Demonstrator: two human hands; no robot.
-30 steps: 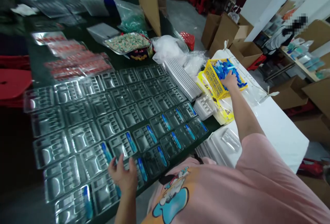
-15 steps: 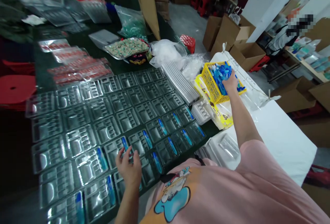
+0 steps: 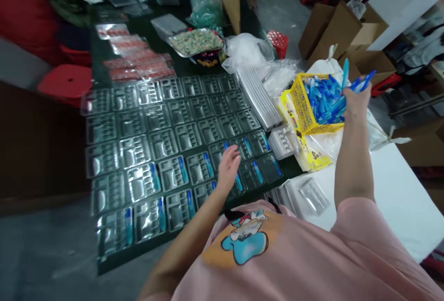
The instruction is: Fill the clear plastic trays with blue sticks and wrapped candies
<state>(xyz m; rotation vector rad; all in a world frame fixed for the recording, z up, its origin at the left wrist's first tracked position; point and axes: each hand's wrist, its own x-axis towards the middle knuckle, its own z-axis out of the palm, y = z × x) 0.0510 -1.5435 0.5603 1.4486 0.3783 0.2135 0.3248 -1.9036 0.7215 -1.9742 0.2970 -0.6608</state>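
Note:
My right hand (image 3: 357, 101) is closed around several blue pens (image 3: 362, 82), held over the right edge of a yellow basket (image 3: 304, 109). Many more blue and light-blue pens (image 3: 324, 97) fill that basket. Over the trays on the dark table, my left hand (image 3: 229, 166) has its fingers slightly bent and close together; whether it holds anything is hidden. Rows of clear plastic trays (image 3: 164, 141) cover the table, and those in the two nearest rows mostly hold a blue pen (image 3: 182, 169) each along the right side.
A stack of ridged clear trays (image 3: 260, 100) lies beside the basket. Behind are a tray of small green pieces (image 3: 196, 42), packs with red pieces (image 3: 138, 63) and white plastic bags (image 3: 246, 51). Cardboard boxes (image 3: 322, 30) and a red stool (image 3: 67, 80) stand around.
My right hand has lifted out of the basket with several pens. My left hand has moved right across the trays. The whole view has shifted.

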